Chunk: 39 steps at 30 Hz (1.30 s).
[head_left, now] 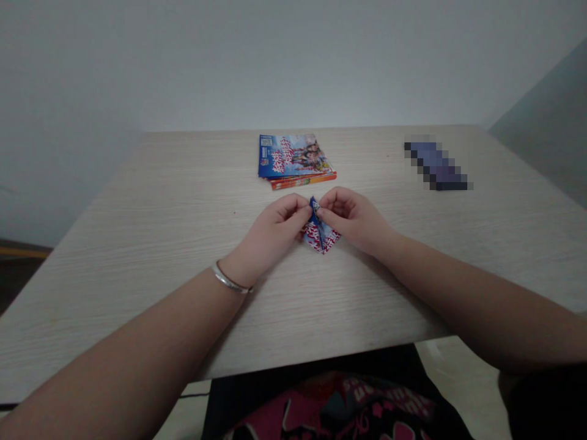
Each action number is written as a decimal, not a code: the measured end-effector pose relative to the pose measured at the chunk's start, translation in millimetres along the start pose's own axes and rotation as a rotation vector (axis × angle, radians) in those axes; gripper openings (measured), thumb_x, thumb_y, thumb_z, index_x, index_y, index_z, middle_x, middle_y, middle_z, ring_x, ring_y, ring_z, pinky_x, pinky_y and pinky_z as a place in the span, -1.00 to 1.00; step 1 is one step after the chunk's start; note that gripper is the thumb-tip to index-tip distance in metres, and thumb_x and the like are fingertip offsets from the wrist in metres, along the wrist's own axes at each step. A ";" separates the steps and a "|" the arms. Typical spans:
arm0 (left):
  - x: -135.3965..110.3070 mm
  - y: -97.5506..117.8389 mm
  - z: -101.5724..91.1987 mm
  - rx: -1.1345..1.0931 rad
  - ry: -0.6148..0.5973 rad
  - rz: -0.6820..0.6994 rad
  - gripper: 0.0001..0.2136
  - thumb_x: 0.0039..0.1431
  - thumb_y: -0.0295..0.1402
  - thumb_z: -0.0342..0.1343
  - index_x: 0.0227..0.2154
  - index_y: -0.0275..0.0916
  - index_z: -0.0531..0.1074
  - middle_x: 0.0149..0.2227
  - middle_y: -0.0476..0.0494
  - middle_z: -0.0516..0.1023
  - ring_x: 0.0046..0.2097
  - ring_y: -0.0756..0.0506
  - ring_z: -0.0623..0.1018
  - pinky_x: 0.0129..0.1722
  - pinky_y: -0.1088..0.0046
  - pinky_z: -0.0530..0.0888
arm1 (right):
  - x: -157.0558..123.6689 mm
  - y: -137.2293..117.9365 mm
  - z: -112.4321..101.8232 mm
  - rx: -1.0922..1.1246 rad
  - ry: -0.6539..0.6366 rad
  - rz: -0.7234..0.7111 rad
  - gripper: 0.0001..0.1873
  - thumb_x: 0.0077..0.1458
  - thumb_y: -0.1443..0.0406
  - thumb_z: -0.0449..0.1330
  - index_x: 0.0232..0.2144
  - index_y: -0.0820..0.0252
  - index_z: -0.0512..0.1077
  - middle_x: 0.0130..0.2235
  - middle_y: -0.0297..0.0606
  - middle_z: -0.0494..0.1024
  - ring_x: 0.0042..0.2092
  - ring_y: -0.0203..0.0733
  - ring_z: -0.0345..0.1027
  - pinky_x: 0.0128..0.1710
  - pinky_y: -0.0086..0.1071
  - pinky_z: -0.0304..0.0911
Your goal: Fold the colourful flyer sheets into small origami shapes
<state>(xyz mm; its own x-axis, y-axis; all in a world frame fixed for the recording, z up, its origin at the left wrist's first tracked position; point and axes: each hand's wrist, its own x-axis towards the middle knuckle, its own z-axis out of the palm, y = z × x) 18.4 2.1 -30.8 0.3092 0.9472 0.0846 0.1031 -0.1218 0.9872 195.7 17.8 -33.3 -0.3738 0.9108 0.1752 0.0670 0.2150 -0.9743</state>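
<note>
Between my hands is a small piece of folded paper point(321, 235), printed in blue, white and red, with a pointed top and a pointed lower end. My left hand point(284, 221) pinches its upper left side between thumb and fingers. On the opposite side, my right hand point(351, 217) pinches the upper right edge near the tip. Both thumbs lie close together at the top of the fold. My fingers hide parts of the paper's sides. A silver bangle point(229, 280) circles my left wrist.
Behind my hands, a stack of printed leaflets point(296, 157) lies on the pale wooden table point(183, 195), blue on top with orange edges below. A dark pixelated object point(435, 164) rests at the far right. The wall point(293, 67) stands along the table's back edge.
</note>
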 end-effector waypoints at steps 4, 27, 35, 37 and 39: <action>1.8 -1.0 1.0 0.021 0.066 0.050 -0.82 0.24 -0.27 0.08 -0.44 -0.22 0.33 -0.46 0.02 0.34 -0.42 0.02 0.33 -0.42 0.48 0.30 | 0.8 0.8 0.9 0.008 -0.013 0.018 -0.79 0.01 0.19 0.28 -0.44 0.10 0.30 -0.49 -0.44 0.40 -0.45 -0.34 0.27 -0.44 -0.39 0.23; -0.1 4.7 2.8 -0.024 0.102 0.047 -0.88 0.23 -0.33 0.10 -0.41 -0.23 0.35 -0.43 0.03 0.40 -0.41 0.04 0.37 -0.40 0.52 0.35 | 0.2 1.6 3.5 0.103 -0.085 0.109 -0.77 -0.03 0.24 0.32 -0.41 0.10 0.30 -0.50 -0.48 0.41 -0.45 -0.35 0.30 -0.44 -0.41 0.28; 0.4 4.4 7.1 -0.212 -0.042 -0.078 -0.72 0.01 -0.54 0.22 -0.19 -0.23 0.39 -0.34 -0.01 0.56 -0.33 -0.01 0.55 -0.28 0.45 0.49 | 2.5 3.9 -3.9 0.125 -0.001 0.084 -0.77 -0.02 0.23 0.36 -0.38 0.09 0.36 -0.43 -0.41 0.52 -0.40 -0.29 0.41 -0.37 -0.35 0.39; 0.3 4.0 4.9 -0.144 0.005 -0.088 -0.83 0.01 -0.53 0.22 -0.31 -0.25 0.41 -0.40 -0.01 0.55 -0.37 0.00 0.53 -0.33 0.47 0.47 | 2.6 3.7 -5.8 0.157 -0.044 0.090 -0.74 -0.08 0.26 0.39 -0.36 0.10 0.39 -0.40 -0.40 0.55 -0.39 -0.28 0.44 -0.34 -0.34 0.41; 0.1 3.1 1.7 -0.077 0.036 -0.111 -0.87 -0.02 -0.51 0.24 -0.38 -0.26 0.43 -0.41 -0.02 0.56 -0.38 -0.01 0.54 -0.35 0.47 0.46 | 2.3 3.5 -7.5 0.172 -0.073 0.116 -0.70 -0.14 0.29 0.42 -0.35 0.11 0.40 -0.39 -0.38 0.57 -0.38 -0.27 0.46 -0.32 -0.33 0.44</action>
<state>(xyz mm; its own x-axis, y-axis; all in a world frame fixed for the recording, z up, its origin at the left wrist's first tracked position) 20.3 1.3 -27.9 0.2660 0.9637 -0.0220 0.0612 0.0059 0.9981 202.0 23.2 -35.3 -0.4392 0.8967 0.0559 -0.0430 0.0412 -0.9982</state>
